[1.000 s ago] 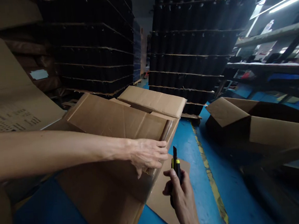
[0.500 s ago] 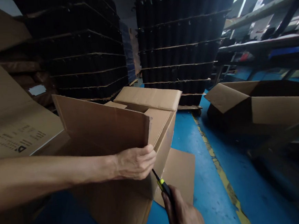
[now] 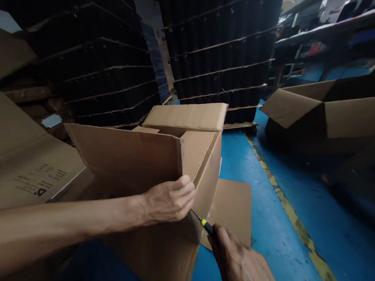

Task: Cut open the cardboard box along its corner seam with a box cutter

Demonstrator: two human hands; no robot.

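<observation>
Floor (image 3: pixel 271 220): blue-painted, with a worn yellow line (image 3: pixel 291 219) running from 12 o'clock toward 5 o'clock. Tall stacks of black trays (image 3: pixel 222 47), interleaved with cardboard sheets, stand at 11 and 12 o'clock. Metal shelving (image 3: pixel 331 25) occupies 2 o'clock; lighting is dim, brightest at upper right.

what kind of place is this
Most likely a warehouse or packing floor: tall stacks of black trays, open cardboard boxes on a blue painted floor with a worn yellow line, and shelving at the right.
</observation>
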